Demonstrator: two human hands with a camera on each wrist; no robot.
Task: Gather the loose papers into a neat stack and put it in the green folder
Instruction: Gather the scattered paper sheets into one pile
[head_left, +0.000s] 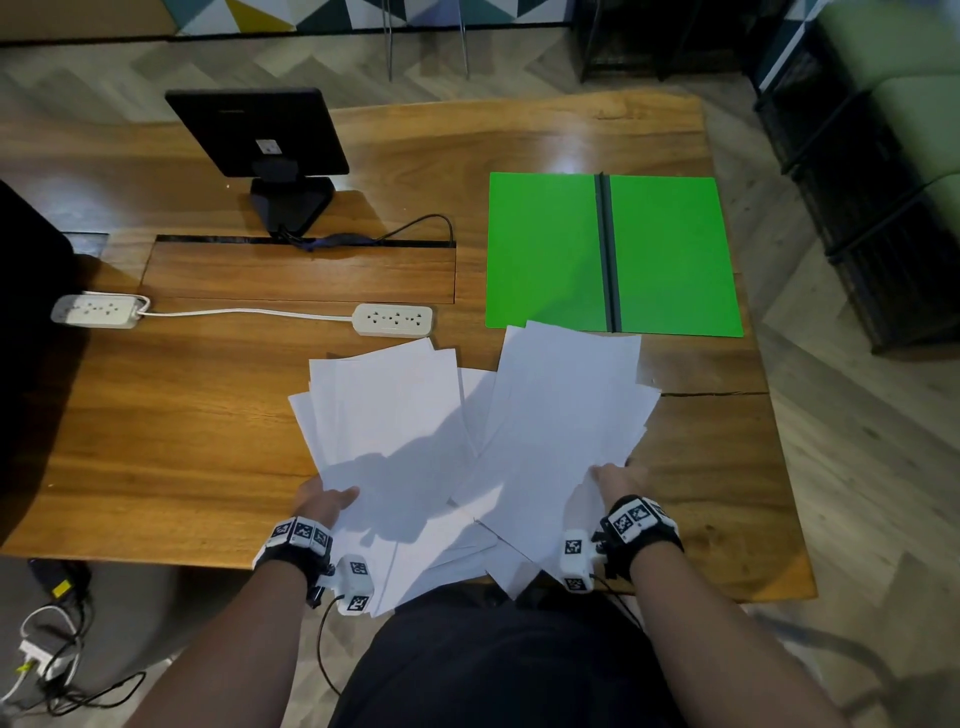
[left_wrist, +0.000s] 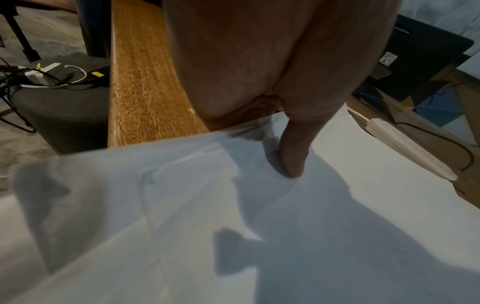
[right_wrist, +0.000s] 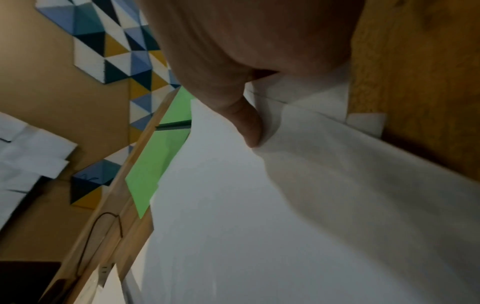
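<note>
Several white papers (head_left: 467, 441) lie fanned out at the near edge of the wooden table (head_left: 197, 405), in a left bunch and a right bunch that overlap in the middle. My left hand (head_left: 324, 501) pinches the left bunch (left_wrist: 259, 226) at its near corner, thumb on top. My right hand (head_left: 618, 480) pinches the right bunch (right_wrist: 259, 216) near its lower right edge, thumb on top and fingers hidden beneath. The green folder (head_left: 550, 249) lies open and flat just beyond the papers, its dark spine running front to back. A strip of the folder (right_wrist: 155, 160) shows past the sheets.
A black monitor (head_left: 257, 132) on a stand sits at the back left. Two white power strips (head_left: 392, 319), joined by a white cable, lie left of the folder. The papers overhang the table's near edge. Cables and a stool are on the floor at lower left.
</note>
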